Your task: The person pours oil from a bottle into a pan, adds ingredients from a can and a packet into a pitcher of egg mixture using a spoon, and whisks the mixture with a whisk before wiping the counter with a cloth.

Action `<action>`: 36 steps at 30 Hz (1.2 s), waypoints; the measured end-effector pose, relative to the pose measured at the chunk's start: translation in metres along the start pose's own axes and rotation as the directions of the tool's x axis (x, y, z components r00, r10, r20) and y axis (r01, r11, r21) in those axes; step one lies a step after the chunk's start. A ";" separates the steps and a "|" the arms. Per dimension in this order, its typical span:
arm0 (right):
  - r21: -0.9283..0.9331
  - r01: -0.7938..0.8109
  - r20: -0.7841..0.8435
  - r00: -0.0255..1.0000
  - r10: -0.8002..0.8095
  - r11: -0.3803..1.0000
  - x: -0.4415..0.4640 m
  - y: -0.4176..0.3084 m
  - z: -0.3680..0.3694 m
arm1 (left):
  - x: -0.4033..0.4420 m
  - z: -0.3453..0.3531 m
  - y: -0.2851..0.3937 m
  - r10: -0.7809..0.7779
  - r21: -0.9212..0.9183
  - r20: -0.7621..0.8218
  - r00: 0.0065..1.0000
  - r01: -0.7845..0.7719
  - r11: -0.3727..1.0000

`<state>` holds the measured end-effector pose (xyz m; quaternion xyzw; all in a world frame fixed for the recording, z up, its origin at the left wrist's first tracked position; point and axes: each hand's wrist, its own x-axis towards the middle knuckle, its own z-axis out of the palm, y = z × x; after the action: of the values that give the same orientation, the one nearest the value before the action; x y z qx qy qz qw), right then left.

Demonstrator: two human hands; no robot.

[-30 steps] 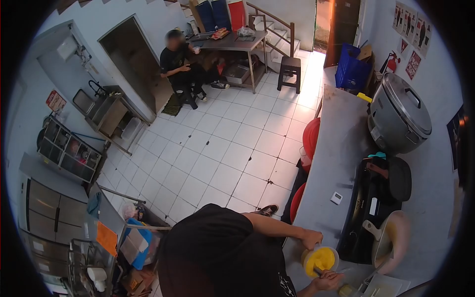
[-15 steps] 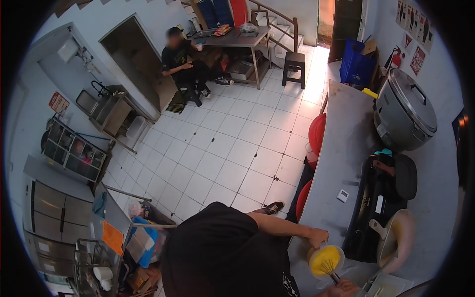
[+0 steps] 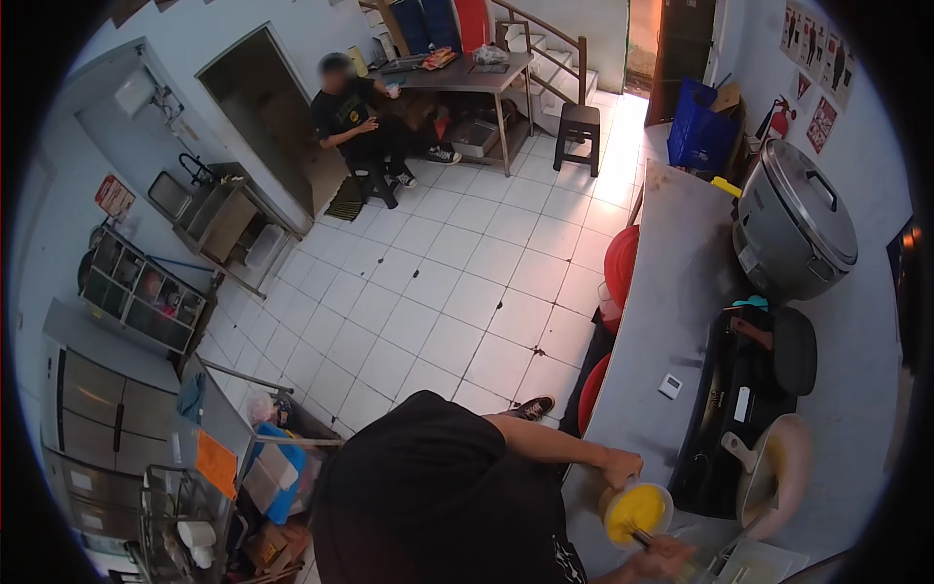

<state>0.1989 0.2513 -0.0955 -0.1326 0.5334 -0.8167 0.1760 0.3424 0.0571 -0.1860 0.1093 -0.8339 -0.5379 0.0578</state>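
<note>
My left hand [image 3: 621, 467] grips the rim side of a pale bowl [image 3: 667, 506] above the metal counter. Bright yellow liquid [image 3: 634, 510], like beaten egg, fills much of the bowl. My right hand [image 3: 665, 558] is wrapped round the handle of a whisk [image 3: 641, 536]. The whisk's wire end reaches into the liquid near the bowl's lower rim and is mostly hidden. Beyond the bowl, a black tabletop stove [image 3: 722, 419] and a small white timer [image 3: 669, 386] rest on the counter.
A pan [image 3: 793, 352] and a large pale pan [image 3: 784, 472] lie by the stove. At the counter's far end stands a large rice cooker [image 3: 796, 222]. Red tubs [image 3: 621, 268] sit beneath the counter edge. Another person [image 3: 352, 122] sits on a stool across the tiled floor.
The whisk has moved within the yellow liquid, its wires now less visible. My right hand has shifted slightly left and up, while my left hand keeps hold of the bowl.
</note>
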 end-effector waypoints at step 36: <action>-0.196 0.103 -0.093 0.988 -0.123 0.975 -0.017 0.004 0.037 | 0.006 0.009 -0.012 0.033 0.016 -0.038 0.999 -0.033 0.999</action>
<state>0.2299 0.2269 -0.0846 -0.1361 0.6093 -0.7763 0.0873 0.3364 0.0594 -0.2004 0.1063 -0.8383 -0.5284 0.0820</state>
